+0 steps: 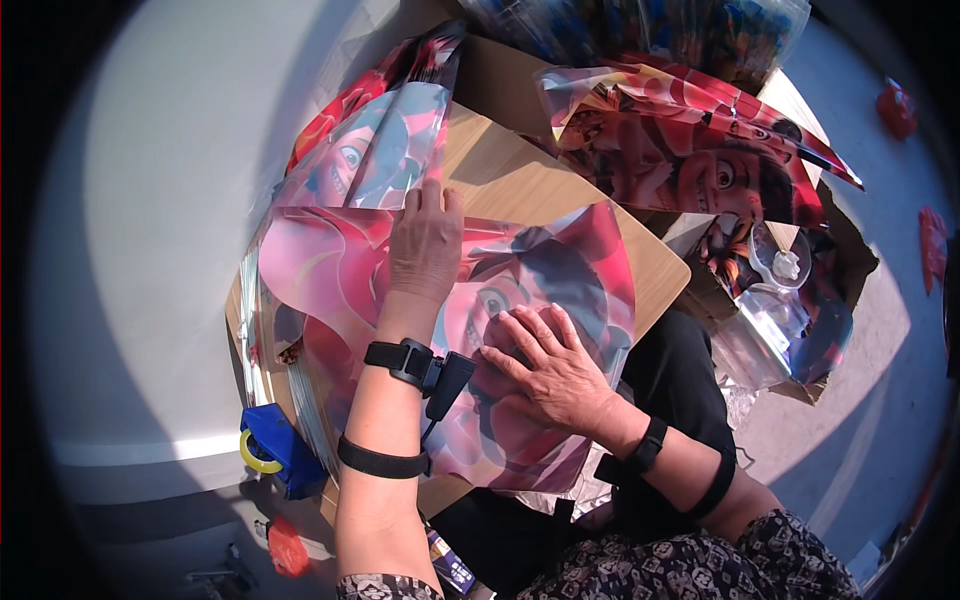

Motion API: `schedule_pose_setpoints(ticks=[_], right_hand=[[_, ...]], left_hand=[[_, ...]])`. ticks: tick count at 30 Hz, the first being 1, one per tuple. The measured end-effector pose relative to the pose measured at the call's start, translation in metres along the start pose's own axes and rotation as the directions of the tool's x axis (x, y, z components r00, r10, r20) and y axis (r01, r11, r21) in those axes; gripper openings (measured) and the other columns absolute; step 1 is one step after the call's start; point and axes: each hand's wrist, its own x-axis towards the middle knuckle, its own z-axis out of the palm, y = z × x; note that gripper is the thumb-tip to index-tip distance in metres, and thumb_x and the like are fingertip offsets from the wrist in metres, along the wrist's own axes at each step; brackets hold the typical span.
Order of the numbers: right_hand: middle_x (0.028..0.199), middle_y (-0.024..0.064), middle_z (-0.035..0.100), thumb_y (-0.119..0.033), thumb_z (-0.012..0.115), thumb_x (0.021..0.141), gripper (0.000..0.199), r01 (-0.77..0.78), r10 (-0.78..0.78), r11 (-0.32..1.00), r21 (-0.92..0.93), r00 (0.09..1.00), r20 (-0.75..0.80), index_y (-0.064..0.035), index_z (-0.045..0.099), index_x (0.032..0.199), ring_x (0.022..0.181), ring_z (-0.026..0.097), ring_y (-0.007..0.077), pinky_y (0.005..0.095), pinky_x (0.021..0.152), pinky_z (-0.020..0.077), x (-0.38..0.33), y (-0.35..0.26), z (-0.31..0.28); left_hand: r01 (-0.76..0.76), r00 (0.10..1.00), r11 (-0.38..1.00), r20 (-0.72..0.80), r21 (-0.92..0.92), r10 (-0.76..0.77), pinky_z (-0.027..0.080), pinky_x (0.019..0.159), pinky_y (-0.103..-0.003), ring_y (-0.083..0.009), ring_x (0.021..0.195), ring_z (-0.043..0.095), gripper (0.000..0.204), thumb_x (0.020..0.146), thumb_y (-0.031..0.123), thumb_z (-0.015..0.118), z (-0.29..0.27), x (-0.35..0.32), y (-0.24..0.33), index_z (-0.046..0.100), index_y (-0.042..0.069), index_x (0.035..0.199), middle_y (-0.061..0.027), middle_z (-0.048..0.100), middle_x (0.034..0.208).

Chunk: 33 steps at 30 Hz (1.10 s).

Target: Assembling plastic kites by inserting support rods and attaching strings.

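Note:
A thin plastic sheet (330,270) printed with a pink and red cartoon face lies over a wooden board before me, its left part curling up. My left hand (428,240) is at the sheet's far edge, fingers bent and close together on the film; their tips are partly hidden. My right hand (550,365) lies flat on the sheet's middle, fingers spread. Beyond my left hand, another printed film piece (370,145) lies folded and creased. More printed film (690,150) is heaped at the far right.
The wooden board (650,270) shows around the sheet. An open cardboard box (850,280) at right holds film scraps and a clear plastic cup (778,255). A blue object with a yellow ring (280,450) is at lower left. A large clear bag (640,30) stands at the back.

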Motion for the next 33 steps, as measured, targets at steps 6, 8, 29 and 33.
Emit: schedule_pose_setpoints(ticks=[6,8,29,33], right_hand=[[0.144,0.0177,0.037,-0.045,0.062,0.081,0.063,-0.042,0.042,0.999,0.018,0.999,0.015,-0.0148,0.048,0.135,0.139,0.027,0.0337,0.0550,0.114,0.0137,-0.001,0.013,0.000],[0.144,0.0181,0.036,-0.044,0.062,0.081,0.062,-0.035,0.034,0.999,0.021,0.999,0.022,-0.0142,0.048,0.134,0.139,0.027,0.0341,0.0548,0.114,0.0138,0.003,0.008,-0.003],[0.148,0.0268,0.027,-0.051,0.055,0.086,0.066,-0.238,0.223,0.952,-0.191,0.970,-0.096,-0.0184,0.040,0.141,0.141,0.020,0.0398,0.0578,0.113,0.0081,-0.003,0.015,-0.008],[0.149,0.0256,0.026,-0.051,0.054,0.086,0.065,-0.260,0.244,0.939,-0.225,0.965,-0.096,-0.0196,0.040,0.142,0.141,0.019,0.0385,0.0627,0.111,0.0045,-0.004,0.018,-0.007]], left_hand=[[0.345,0.933,0.807,0.267,-0.479,-0.240,0.042,0.093,-0.049,-0.0337,0.118,0.049,0.043,0.082,0.013,0.064,0.008,-0.060,0.058,0.050,0.002,0.121,-0.0164,0.049,0.126],[0.397,0.910,0.812,0.299,-0.428,-0.287,0.037,0.097,-0.055,-0.0344,0.126,0.042,0.048,0.085,0.020,0.062,-0.001,-0.100,0.064,0.046,0.006,0.129,-0.0165,0.044,0.134],[0.574,0.791,0.810,0.340,-0.124,-0.508,0.015,0.108,-0.066,-0.0327,0.143,0.017,0.065,0.092,0.043,0.051,0.006,-0.150,0.038,0.028,0.018,0.148,-0.0143,0.022,0.154],[0.592,0.778,0.738,0.467,-0.324,-0.419,0.015,0.106,-0.068,-0.0328,0.144,0.017,0.067,0.091,0.044,0.054,-0.015,-0.161,0.081,0.029,0.017,0.147,-0.0146,0.022,0.154]])
